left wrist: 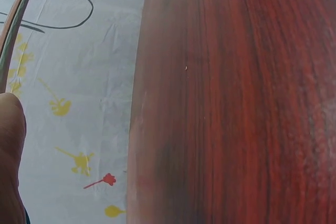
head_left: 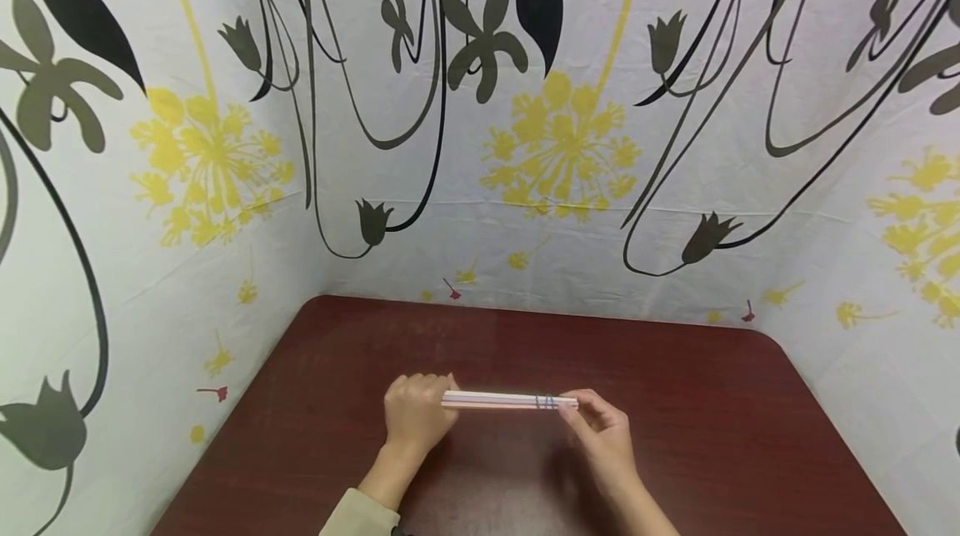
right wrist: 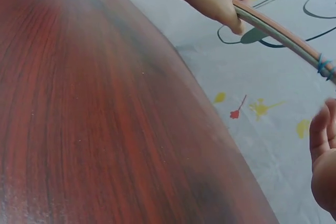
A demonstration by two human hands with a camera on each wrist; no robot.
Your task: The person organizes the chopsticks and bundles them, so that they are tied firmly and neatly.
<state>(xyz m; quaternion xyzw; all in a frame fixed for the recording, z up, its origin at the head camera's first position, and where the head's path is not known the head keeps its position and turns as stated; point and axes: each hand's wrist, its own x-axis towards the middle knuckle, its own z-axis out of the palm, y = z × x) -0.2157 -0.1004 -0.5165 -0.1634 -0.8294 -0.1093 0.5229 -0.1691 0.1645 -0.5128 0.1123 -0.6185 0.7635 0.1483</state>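
Observation:
A bundle of slim, pale pink, white and greenish sticks (head_left: 498, 400) is held level above the table. My left hand (head_left: 420, 411) grips its left end with curled fingers. At the other end, the thumb and fingers of my right hand (head_left: 603, 436) pinch the bundle beside a thin blue band (head_left: 545, 402). That band goes round the sticks in several turns, also visible in the right wrist view, where the blue band (right wrist: 324, 67) sits near the frame edge. Only part of the left thumb (left wrist: 9, 140) shows in the left wrist view. Whether the sticks are straws or something else is unclear.
A dark red wood-grain table (head_left: 487, 478) with rounded far corners lies under both hands. White cloth (head_left: 450, 169) printed with yellow, black and grey-green flowers surrounds it at the back and both sides. A light sleeve (head_left: 360, 513) covers the left forearm.

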